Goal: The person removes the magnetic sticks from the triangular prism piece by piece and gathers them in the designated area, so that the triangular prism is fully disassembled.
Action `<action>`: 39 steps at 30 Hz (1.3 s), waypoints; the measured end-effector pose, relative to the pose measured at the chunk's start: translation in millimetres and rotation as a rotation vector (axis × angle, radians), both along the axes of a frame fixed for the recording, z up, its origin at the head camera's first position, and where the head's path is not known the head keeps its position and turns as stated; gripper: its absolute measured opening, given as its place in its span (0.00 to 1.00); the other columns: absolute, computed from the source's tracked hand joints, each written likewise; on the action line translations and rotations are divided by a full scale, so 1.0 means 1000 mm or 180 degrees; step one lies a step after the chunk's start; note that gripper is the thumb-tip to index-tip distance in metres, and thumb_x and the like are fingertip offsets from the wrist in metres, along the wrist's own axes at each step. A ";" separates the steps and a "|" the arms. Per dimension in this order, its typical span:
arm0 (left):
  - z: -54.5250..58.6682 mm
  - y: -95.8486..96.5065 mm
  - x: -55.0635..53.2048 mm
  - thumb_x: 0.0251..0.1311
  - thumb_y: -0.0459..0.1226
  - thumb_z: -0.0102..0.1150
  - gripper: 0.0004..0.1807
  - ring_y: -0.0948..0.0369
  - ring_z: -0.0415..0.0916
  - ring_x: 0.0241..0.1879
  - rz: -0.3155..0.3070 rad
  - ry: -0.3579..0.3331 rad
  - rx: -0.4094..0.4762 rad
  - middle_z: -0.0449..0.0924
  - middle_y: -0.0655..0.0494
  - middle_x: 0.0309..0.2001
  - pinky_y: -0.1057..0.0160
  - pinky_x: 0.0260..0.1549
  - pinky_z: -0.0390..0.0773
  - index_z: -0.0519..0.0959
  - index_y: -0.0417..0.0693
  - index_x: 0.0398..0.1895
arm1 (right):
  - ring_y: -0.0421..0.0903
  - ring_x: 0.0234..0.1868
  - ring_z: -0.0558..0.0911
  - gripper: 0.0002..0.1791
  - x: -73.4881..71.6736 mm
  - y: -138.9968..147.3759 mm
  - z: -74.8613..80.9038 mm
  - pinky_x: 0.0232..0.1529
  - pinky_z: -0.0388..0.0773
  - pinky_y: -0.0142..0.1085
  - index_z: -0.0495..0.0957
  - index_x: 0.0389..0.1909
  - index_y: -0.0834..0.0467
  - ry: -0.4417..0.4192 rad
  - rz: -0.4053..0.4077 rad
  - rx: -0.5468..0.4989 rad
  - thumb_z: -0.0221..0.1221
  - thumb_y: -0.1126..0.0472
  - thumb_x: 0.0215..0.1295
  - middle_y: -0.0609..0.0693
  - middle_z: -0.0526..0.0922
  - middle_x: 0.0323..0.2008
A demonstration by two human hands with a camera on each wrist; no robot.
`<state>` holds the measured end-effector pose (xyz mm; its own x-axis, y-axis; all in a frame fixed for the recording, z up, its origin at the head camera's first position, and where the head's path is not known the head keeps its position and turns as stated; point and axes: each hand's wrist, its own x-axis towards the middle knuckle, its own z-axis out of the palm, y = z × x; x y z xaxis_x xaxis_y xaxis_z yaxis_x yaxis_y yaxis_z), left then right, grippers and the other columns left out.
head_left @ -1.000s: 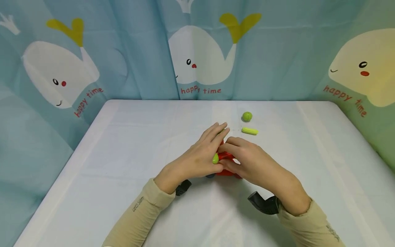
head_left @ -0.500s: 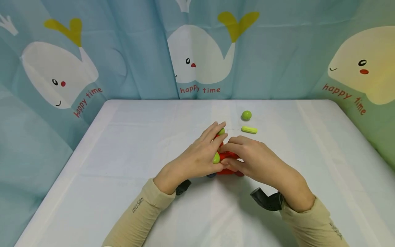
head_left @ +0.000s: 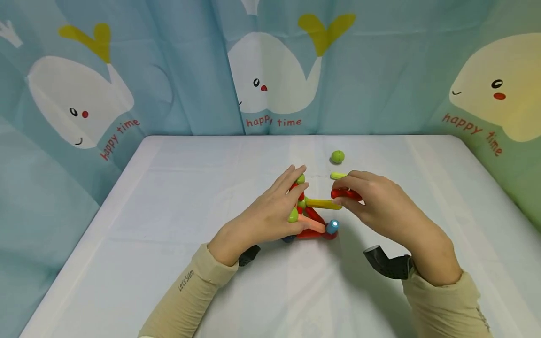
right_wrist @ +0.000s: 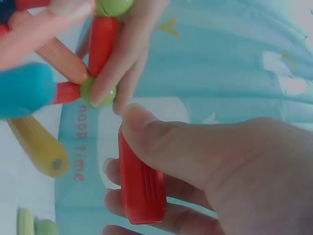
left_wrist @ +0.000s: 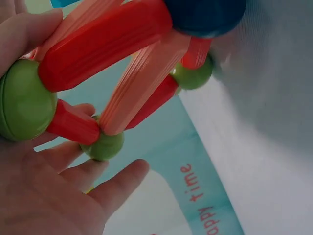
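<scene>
A building-toy frame of ball joints and ridged rods stands on the table. Its parts include a green ball (head_left: 293,215), a salmon rod (head_left: 312,223), a yellow rod (head_left: 323,204), a blue piece (head_left: 332,226) and a dark blue ball (left_wrist: 205,14). My left hand (head_left: 268,211) steadies the frame from the left, thumb at the near side and longer fingers stretched along the back; it hides part of the frame. To the right, apart from the frame, my right hand (head_left: 376,206) pinches a loose red rod (right_wrist: 142,181) between thumb and fingers.
Behind the right hand lie a loose yellow-green rod (head_left: 337,175), partly covered, and a green ball (head_left: 337,157). A white cloth covers the table (head_left: 203,188). A blue curtain (head_left: 190,70) with whale prints hangs along the back edge.
My right hand has drawn back rightward from the frame, carrying the red rod. The yellow rod, salmon rod and blue piece now show. My left hand has barely moved.
</scene>
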<state>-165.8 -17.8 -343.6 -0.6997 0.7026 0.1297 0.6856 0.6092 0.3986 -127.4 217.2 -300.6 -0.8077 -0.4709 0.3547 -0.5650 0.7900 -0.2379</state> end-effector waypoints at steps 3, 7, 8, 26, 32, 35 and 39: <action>-0.001 0.001 0.001 0.61 0.49 0.65 0.41 0.55 0.32 0.81 -0.0031 0.0031 0.0031 0.38 0.56 0.81 0.54 0.73 0.61 0.63 0.40 0.73 | 0.35 0.31 0.77 0.13 -0.003 0.004 0.001 0.33 0.78 0.35 0.84 0.38 0.53 -0.0035 0.0021 -0.0055 0.71 0.70 0.53 0.39 0.81 0.31; -0.002 0.000 0.002 0.60 0.47 0.66 0.40 0.53 0.34 0.81 -0.0026 0.0097 0.0045 0.39 0.55 0.81 0.55 0.72 0.61 0.64 0.39 0.72 | 0.36 0.30 0.76 0.11 -0.005 0.007 0.001 0.31 0.77 0.32 0.83 0.36 0.53 -0.0178 -0.0033 -0.0027 0.71 0.68 0.54 0.39 0.80 0.30; -0.002 0.000 0.002 0.59 0.47 0.66 0.40 0.53 0.34 0.81 -0.0020 0.0100 0.0047 0.39 0.55 0.81 0.55 0.72 0.61 0.64 0.39 0.72 | 0.36 0.30 0.76 0.10 -0.005 0.007 0.001 0.32 0.77 0.32 0.83 0.36 0.54 -0.0263 -0.0061 -0.0014 0.70 0.68 0.55 0.40 0.80 0.30; 0.001 0.003 0.003 0.61 0.48 0.64 0.42 0.56 0.31 0.81 -0.0068 0.0085 -0.0072 0.36 0.57 0.81 0.59 0.69 0.67 0.61 0.41 0.75 | 0.36 0.24 0.73 0.07 -0.002 0.010 -0.005 0.29 0.73 0.30 0.74 0.38 0.55 -0.1216 -0.0110 -0.0052 0.64 0.62 0.65 0.40 0.80 0.24; 0.003 -0.001 0.001 0.61 0.48 0.65 0.43 0.55 0.31 0.81 -0.0148 0.0087 -0.0028 0.37 0.55 0.81 0.58 0.69 0.67 0.59 0.42 0.75 | 0.36 0.28 0.76 0.07 -0.004 0.003 -0.006 0.32 0.75 0.31 0.75 0.38 0.54 -0.1005 -0.0014 -0.0090 0.65 0.64 0.64 0.39 0.81 0.27; 0.003 -0.003 0.000 0.60 0.47 0.66 0.44 0.56 0.31 0.81 -0.0170 0.0062 0.0012 0.36 0.55 0.81 0.59 0.68 0.68 0.58 0.44 0.76 | 0.36 0.29 0.76 0.08 -0.006 0.001 -0.008 0.33 0.76 0.31 0.75 0.38 0.54 -0.0867 0.0054 -0.0098 0.65 0.64 0.63 0.39 0.82 0.28; 0.003 -0.006 0.000 0.60 0.46 0.66 0.44 0.57 0.31 0.81 -0.0209 0.0047 0.0045 0.35 0.56 0.81 0.61 0.66 0.70 0.57 0.45 0.76 | 0.35 0.31 0.79 0.09 -0.008 -0.002 -0.010 0.34 0.78 0.32 0.75 0.39 0.55 -0.0727 0.0142 -0.0128 0.65 0.65 0.63 0.41 0.84 0.30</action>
<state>-165.8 -23.4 -340.5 -0.6500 0.7450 0.1498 0.7298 0.5570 0.3964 -135.7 215.4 -310.2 -0.8480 -0.4970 0.1843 -0.5269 0.7528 -0.3944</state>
